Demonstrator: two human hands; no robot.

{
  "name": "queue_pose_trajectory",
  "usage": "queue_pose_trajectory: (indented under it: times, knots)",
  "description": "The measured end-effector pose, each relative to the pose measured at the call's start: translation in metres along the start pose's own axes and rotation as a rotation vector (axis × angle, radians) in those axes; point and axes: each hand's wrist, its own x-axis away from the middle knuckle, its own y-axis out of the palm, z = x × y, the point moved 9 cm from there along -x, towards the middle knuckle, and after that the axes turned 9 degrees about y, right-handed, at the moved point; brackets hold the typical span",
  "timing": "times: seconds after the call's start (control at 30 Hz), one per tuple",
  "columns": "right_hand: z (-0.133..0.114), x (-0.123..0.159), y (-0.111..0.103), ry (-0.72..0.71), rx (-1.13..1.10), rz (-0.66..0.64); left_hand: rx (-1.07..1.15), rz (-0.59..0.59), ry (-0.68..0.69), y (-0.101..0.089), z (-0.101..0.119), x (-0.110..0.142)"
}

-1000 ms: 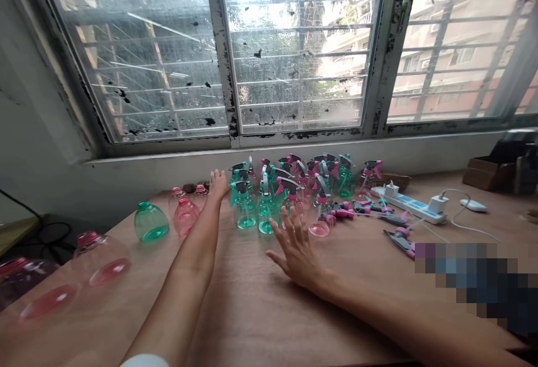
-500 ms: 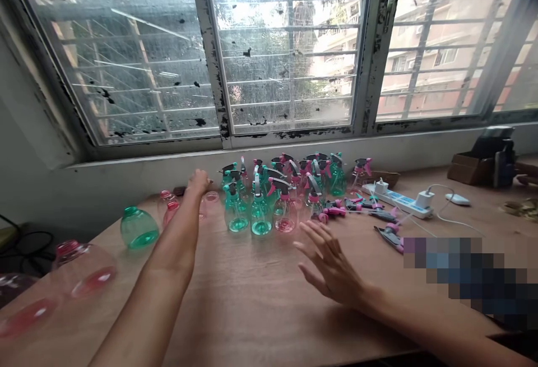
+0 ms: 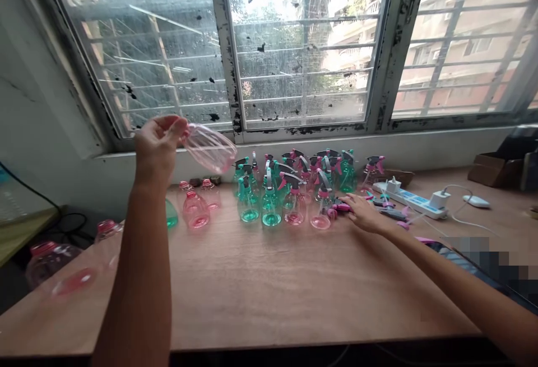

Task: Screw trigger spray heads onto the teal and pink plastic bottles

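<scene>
My left hand [image 3: 157, 148] is raised in front of the window and grips the neck of an empty, clear pink plastic bottle body [image 3: 209, 148]. My right hand [image 3: 363, 213] lies low on the table, its fingertips on a pink spray trigger head [image 3: 342, 207] among several loose heads [image 3: 389, 205]. Left of it stand several capped green and pink spray bottles [image 3: 269, 201]. Uncapped pink bottle bodies [image 3: 195, 211] stand further left, and my left forearm hides most of a green body [image 3: 171, 214].
A wooden table [image 3: 260, 288] runs beneath the windowsill [image 3: 319, 145]. A white power strip [image 3: 407, 199] with a plugged-in charger and white cable sits right of the trigger heads. A cardboard box [image 3: 494, 170] stands far right, and larger pink bottle bodies [image 3: 52, 266] lie at the table's left end.
My left hand has lifted the pink bottle body from the far table up in front of the window. My right hand has moved forward onto the trigger heads.
</scene>
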Motion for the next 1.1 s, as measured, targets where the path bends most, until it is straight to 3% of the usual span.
queue_pose_trajectory:
  times: [0.1,0.17,0.23,0.3,0.4,0.47,0.57,0.67,0.7,0.77,0.87,0.93,1.0,1.1]
  knots:
    - [0.002,-0.001,0.015,-0.051,0.057,-0.105,0.058,0.021,-0.065,-0.020,0.036,0.096]
    - [0.000,0.003,0.017,-0.071,0.093,-0.113,0.064,0.042,-0.119,-0.019,0.044,0.160]
    - [-0.003,0.007,0.013,-0.076,0.130,-0.084,0.139,-0.057,-0.250,0.005,0.035,0.210]
    - [-0.008,0.010,0.004,-0.068,0.156,-0.032,0.188,-0.121,-0.255,0.029,0.030,0.238]
    - [-0.013,0.012,-0.022,-0.015,0.138,0.086,0.228,-0.170,-0.232,0.054,0.025,0.256]
    - [-0.014,0.015,-0.052,0.058,0.090,0.203,0.266,-0.209,-0.211,0.065,0.026,0.265]
    - [-0.020,0.037,-0.115,0.190,-0.035,0.426,0.308,-0.267,-0.209,0.078,0.028,0.287]
    - [-0.050,0.081,-0.182,0.228,-0.235,0.635,0.355,-0.343,-0.204,0.094,0.032,0.310]
    - [-0.066,0.097,-0.200,0.203,-0.357,0.678,0.383,-0.387,-0.199,0.102,0.035,0.318]
    - [-0.090,0.126,-0.222,0.123,-0.904,0.697,0.445,-0.465,-0.201,0.115,0.040,0.332]
    - [-0.124,0.150,-0.227,0.118,-1.242,0.688,0.486,-0.529,-0.228,0.127,0.044,0.345]
    - [-0.141,0.146,-0.214,0.097,-1.412,0.586,0.459,-0.605,-0.216,0.131,0.047,0.343]
    - [-0.149,0.136,-0.202,0.090,-1.518,0.492,0.410,-0.761,-0.158,0.133,0.053,0.330]
    - [-0.155,0.122,-0.197,0.049,-1.637,0.413,0.199,-0.965,-0.107,0.120,0.057,0.287]
